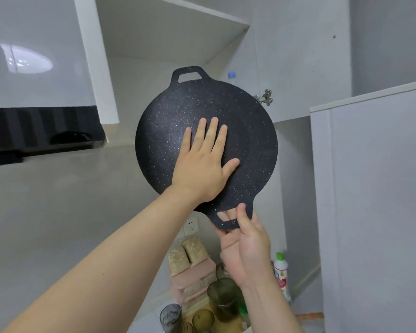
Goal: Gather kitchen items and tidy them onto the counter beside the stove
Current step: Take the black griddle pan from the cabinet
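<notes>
While the right hand pinches the lower loop handle between thumb and curled fingers, the left hand lies flat on the face of the griddle pan, fingers straight and spread, steadying it. The pan is in the air, upright, held up above both wrists.

Below the right wrist stand a green glass jar, grain packets and a green-capped bottle, some things apparently already gathered, though I cannot tell if that spot is beside the stove.

Beyond the left fingertips is the open wall cabinet, with a blue-capped bottle inside it. The range hood hangs to the left of the left hand.

I judge the task midway: the pan is in hand but not yet set down, and the bottle may be left to fetch.
</notes>
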Demonstrator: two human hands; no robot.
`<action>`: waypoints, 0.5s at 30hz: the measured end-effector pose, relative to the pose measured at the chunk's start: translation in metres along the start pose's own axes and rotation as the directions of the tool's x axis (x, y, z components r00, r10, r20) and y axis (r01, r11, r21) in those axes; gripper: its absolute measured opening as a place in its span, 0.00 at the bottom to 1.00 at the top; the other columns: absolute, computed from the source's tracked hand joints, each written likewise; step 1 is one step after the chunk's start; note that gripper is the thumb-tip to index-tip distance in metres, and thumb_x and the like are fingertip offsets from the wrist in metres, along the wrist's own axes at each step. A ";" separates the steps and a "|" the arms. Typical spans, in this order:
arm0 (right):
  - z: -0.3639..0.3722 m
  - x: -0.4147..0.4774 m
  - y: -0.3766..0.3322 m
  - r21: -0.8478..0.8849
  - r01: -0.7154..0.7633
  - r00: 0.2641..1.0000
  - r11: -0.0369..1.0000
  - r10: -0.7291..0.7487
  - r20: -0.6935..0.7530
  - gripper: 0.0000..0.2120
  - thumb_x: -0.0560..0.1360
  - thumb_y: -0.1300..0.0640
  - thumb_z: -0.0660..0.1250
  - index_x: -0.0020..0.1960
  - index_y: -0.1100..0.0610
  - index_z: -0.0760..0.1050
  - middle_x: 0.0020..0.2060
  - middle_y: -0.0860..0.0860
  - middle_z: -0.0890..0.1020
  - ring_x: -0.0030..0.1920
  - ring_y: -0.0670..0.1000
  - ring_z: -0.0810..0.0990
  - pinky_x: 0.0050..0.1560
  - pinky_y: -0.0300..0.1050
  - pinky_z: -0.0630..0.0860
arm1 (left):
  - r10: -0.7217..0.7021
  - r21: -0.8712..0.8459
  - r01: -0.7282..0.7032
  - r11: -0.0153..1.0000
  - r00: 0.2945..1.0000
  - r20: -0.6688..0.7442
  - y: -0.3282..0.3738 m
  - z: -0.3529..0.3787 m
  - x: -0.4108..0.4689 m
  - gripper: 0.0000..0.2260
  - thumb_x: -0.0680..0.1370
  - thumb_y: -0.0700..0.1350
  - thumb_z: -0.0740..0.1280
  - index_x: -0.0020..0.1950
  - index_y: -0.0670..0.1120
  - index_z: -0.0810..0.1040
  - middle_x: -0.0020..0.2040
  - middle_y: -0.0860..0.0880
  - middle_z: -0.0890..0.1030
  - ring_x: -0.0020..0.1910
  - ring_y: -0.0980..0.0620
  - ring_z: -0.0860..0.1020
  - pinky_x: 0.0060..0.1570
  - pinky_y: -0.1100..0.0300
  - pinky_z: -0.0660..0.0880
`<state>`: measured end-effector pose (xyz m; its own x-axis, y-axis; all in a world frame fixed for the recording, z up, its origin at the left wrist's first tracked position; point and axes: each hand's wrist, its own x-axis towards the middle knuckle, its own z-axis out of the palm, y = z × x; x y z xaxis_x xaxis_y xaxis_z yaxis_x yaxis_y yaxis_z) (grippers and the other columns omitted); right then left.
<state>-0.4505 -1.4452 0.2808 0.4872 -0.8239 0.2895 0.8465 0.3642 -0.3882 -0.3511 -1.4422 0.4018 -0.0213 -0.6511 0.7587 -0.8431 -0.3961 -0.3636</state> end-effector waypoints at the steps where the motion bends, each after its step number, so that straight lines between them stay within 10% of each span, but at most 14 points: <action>1: -0.003 -0.007 -0.004 -0.012 0.006 1.000 1.000 -0.006 -0.012 0.04 0.82 0.59 0.61 0.49 0.58 0.72 0.38 0.55 0.75 0.43 0.52 0.78 0.54 0.57 0.78 | 0.008 0.003 -0.008 1.000 1.000 -0.013 0.007 -0.004 -0.003 0.34 0.82 0.65 0.43 0.82 0.47 0.45 0.82 0.46 0.44 0.80 0.45 0.41 0.78 0.43 0.43; 15: -0.026 -0.050 -0.057 -0.410 0.117 0.978 0.905 -0.176 -0.111 0.13 0.83 0.49 0.60 0.48 0.57 0.75 0.36 0.52 0.80 0.37 0.46 0.80 0.37 0.43 0.77 | -0.126 -0.148 0.131 0.980 0.991 0.043 0.057 -0.036 -0.025 0.33 0.81 0.65 0.44 0.82 0.49 0.43 0.82 0.49 0.42 0.80 0.48 0.39 0.77 0.47 0.39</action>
<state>-0.5290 -1.4359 0.2656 0.3033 -0.9182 0.2546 0.7346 0.0552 -0.6762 -0.4180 -1.4255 0.3817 0.1085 -0.6231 0.7745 -0.9090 -0.3777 -0.1765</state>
